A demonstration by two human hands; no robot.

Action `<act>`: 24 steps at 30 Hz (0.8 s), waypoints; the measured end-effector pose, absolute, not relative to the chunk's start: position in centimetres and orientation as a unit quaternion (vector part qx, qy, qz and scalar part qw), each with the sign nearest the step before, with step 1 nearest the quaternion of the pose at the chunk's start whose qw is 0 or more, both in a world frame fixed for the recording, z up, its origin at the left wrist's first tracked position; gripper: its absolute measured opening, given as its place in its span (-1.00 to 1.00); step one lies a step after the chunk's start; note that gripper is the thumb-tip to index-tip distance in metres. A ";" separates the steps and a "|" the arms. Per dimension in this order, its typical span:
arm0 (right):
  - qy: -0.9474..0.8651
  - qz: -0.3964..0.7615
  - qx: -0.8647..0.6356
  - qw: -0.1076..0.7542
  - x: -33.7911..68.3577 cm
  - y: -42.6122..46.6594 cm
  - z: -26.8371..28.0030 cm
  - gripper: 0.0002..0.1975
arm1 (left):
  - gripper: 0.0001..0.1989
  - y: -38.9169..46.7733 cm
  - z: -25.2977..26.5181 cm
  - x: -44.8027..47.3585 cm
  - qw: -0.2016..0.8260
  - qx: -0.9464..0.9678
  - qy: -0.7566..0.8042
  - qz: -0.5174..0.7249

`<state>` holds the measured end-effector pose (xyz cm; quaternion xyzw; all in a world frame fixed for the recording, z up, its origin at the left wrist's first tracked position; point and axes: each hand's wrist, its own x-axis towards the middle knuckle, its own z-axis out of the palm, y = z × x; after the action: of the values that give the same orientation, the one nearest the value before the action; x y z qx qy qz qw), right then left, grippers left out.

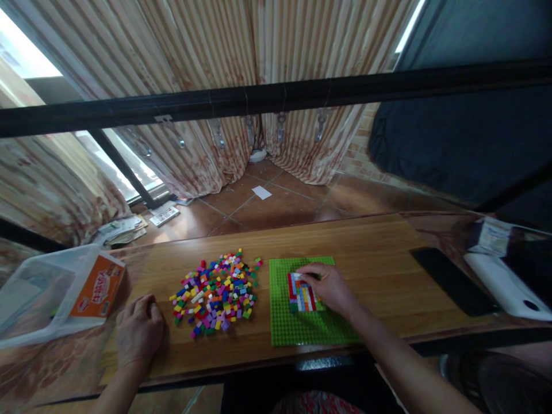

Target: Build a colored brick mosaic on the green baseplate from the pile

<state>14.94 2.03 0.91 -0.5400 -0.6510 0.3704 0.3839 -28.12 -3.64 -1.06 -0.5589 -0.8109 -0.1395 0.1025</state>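
Observation:
A green studded baseplate (282,330) lies on the table, with a small patch of coloured toy bricks (304,299) built on it in close rows. My right hand (330,284) reaches over the patch from the right. Its thumb and fingers are pinched at the upper edge, on a toy brick they mostly cover. To the left of the plate spreads a loose heap of small bricks (219,293) in many colours. My left hand (140,330) rests on the tabletop left of the heap, fingers curled in, with nothing visible in it.
A clear plastic box (38,310) with an orange label stands at the left end of the wooden table (357,241). On the right lie a dark flat object (452,282) and a white object (506,284). A dark horizontal bar (267,98) crosses beyond the table.

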 end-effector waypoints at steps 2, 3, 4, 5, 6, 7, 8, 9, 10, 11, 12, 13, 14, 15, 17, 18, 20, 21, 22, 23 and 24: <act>-0.654 0.369 -0.537 0.384 14.9 2.0 1.1 -0.86 | -0.58 -3.7 -1.0 -28.1 0.100 -0.562 -0.808 -0.146; -0.650 0.376 -0.537 0.384 14.9 1.9 1.1 -0.85 | -0.60 -3.7 -1.0 -28.2 0.100 -0.563 -0.806 -0.153; -0.647 0.387 -0.535 0.381 14.9 1.8 1.0 -0.83 | -0.62 -3.7 -1.1 -28.2 0.101 -0.563 -0.804 -0.160; -0.646 0.399 -0.531 0.376 15.0 1.7 0.9 -0.81 | -0.64 -3.7 -1.1 -28.2 0.102 -0.563 -0.803 -0.165; -0.647 0.412 -0.525 0.369 15.1 1.7 0.9 -0.78 | -0.65 -3.8 -1.1 -28.2 0.104 -0.562 -0.803 -0.169; -0.648 0.425 -0.518 0.362 15.2 1.7 0.8 -0.75 | -0.64 -3.8 -1.1 -28.1 0.108 -0.561 -0.803 -0.171; -0.647 0.436 -0.512 0.359 15.3 1.7 0.7 -0.71 | -0.64 -3.8 -1.2 -28.1 0.113 -0.561 -0.802 -0.171; -0.641 0.444 -0.510 0.363 15.3 1.9 0.7 -0.69 | -0.63 -3.8 -1.2 -28.1 0.116 -0.561 -0.801 -0.170; -0.631 0.447 -0.512 0.373 15.4 2.1 0.8 -0.68 | -0.63 -3.8 -1.3 -28.0 0.119 -0.562 -0.801 -0.171; -0.620 0.445 -0.519 0.385 15.3 2.3 0.9 -0.68 | -0.63 -3.9 -1.3 -28.0 0.121 -0.561 -0.800 -0.173; -0.611 0.436 -0.529 0.396 15.3 2.6 1.0 -0.68 | -0.64 -3.9 -1.4 -28.0 0.121 -0.561 -0.800 -0.177; -0.608 0.422 -0.540 0.401 15.1 2.9 1.2 -0.68 | -0.66 -3.9 -1.4 -27.9 0.120 -0.559 -0.800 -0.181; -0.612 0.406 -0.549 0.399 14.9 3.1 1.3 -0.68 | -0.67 -3.9 -1.5 -27.9 0.120 -0.556 -0.801 -0.186; -0.623 0.392 -0.556 0.387 14.7 3.3 1.5 -0.68 | -0.68 -3.9 -1.5 -27.9 0.119 -0.555 -0.802 -0.189; -0.653 0.368 -0.565 0.346 14.2 3.4 1.6 -0.69 | -0.69 -3.9 -1.6 -27.9 0.119 -0.554 -0.802 -0.191; -0.667 0.357 -0.568 0.325 14.0 3.3 1.5 -0.69 | -0.69 -3.9 -1.6 -27.9 0.119 -0.554 -0.802 -0.190; -0.685 0.337 -0.574 0.297 13.7 2.9 1.2 -0.68 | -0.69 -3.9 -1.6 -27.9 0.122 -0.555 -0.802 -0.187; -0.687 0.329 -0.577 0.294 13.7 2.6 0.9 -0.67 | -0.68 -4.0 -1.6 -27.9 0.122 -0.554 -0.802 -0.187; -0.686 0.324 -0.579 0.298 13.6 2.4 0.6 -0.67 | -0.68 -4.0 -1.6 -27.8 0.120 -0.553 -0.803 -0.187; -0.683 0.322 -0.580 0.306 13.6 2.2 0.3 -0.67 | -0.67 -4.0 -1.5 -27.7 0.118 -0.551 -0.805 -0.189; -0.679 0.324 -0.580 0.313 13.7 2.0 0.1 -0.66 | -0.68 -4.0 -1.5 -27.7 0.111 -0.549 -0.806 -0.191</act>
<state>13.65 1.98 0.07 -0.5803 -0.6786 0.3236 0.3132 -27.65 -4.03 -1.51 -0.5494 -0.8058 -0.1908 0.1113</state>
